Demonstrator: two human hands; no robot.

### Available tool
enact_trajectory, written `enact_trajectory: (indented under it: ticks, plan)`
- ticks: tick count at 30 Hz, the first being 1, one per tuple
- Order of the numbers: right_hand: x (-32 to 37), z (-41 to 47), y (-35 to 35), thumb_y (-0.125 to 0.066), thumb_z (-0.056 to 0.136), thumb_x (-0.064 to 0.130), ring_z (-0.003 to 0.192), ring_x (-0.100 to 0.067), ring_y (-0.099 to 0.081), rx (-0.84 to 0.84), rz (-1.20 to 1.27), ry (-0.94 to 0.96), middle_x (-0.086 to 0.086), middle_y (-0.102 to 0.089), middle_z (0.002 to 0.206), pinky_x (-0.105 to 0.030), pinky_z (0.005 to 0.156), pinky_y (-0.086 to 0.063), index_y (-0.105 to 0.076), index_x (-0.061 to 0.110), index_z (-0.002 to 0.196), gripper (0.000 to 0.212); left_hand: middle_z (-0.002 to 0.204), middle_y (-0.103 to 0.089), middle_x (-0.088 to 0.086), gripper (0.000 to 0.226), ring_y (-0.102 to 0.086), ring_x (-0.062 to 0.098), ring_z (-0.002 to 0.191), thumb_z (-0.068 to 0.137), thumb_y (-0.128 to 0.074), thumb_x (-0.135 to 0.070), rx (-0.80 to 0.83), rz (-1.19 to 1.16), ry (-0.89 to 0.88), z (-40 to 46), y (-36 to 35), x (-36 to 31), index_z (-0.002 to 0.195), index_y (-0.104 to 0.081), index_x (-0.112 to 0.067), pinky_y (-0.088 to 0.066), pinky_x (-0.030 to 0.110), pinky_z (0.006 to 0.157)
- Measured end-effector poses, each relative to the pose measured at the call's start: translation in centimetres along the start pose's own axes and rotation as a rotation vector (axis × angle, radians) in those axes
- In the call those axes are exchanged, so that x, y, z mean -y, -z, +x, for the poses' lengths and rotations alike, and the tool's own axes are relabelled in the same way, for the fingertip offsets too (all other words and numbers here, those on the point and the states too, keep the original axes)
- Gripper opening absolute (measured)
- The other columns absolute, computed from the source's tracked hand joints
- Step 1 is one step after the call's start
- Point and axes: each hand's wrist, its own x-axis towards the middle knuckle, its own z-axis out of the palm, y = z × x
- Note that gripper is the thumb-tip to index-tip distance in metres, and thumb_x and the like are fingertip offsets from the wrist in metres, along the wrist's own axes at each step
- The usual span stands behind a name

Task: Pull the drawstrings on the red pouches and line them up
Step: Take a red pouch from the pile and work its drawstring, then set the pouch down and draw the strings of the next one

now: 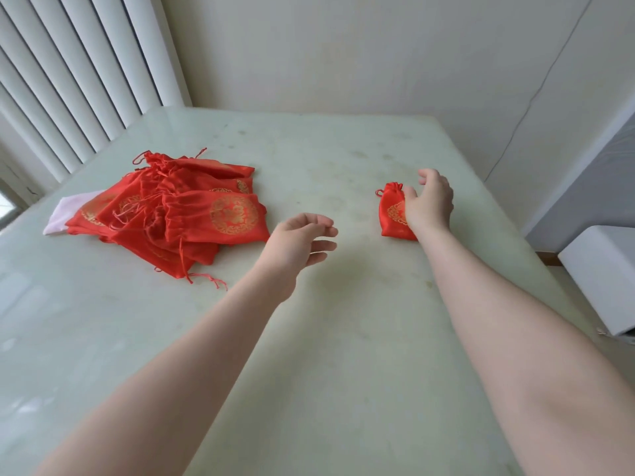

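A heap of several red pouches with gold round emblems and loose red drawstrings lies at the left of the pale green table. One red pouch, its neck drawn tight, lies apart at the right. My right hand rests on that pouch's right side, fingers loosely bent over it. My left hand hovers above the table between heap and single pouch, fingers relaxed and spread, holding nothing.
A white cloth pokes out from under the heap's left side. White vertical blinds stand behind the table's left edge. A white box sits off the table's right edge. Walls close the far side.
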Motion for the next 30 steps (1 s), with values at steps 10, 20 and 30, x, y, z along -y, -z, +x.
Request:
enact_trajectory:
  ticks: [10, 20, 30]
  plan:
    - [10.0, -8.6, -4.6, -0.059, 0.085, 0.008, 0.098, -0.023, -0.056, 0.349, 0.236, 0.483, -0.013, -0.063, 0.102, -0.027, 0.088, -0.038, -0.059, 0.004, 0.11, 0.026, 0.081, -0.058, -0.003, 0.02, -0.045, 0.006, 0.056, 0.088, -0.047, -0.008, -0.403, 0.414, -0.302, 0.4, 7.6, -1.3, 0.084, -0.063, -0.02, -0.036, 0.016, 0.05]
    - [11.9, -14.2, -8.4, -0.057, 0.087, 0.012, 0.108, -0.023, -0.053, 0.484, 0.201, 0.367, -0.01, -0.051, 0.121, -0.023, 0.092, -0.037, -0.055, 0.008, 0.117, 0.03, 0.134, -0.044, 0.016, 0.046, -0.04, 0.034, 0.124, 0.092, -0.054, -0.02, -0.549, 0.962, -0.116, 0.5, 13.3, -1.7, 0.131, -0.036, -0.004, -0.03, 0.045, 0.1]
    - [12.3, -14.5, -4.2, -0.066, 0.076, 0.018, 0.128, 0.001, -0.034, 0.305, 0.504, 0.471, -0.004, -0.041, 0.144, -0.016, 0.108, -0.025, -0.047, 0.009, 0.132, 0.06, 0.098, -0.058, -0.016, 0.03, -0.044, 0.021, 0.117, 0.082, -0.06, -0.009, -0.371, 0.899, -0.708, -1.4, 9.6, -2.8, 0.108, -0.067, -0.022, -0.018, 0.028, 0.09]
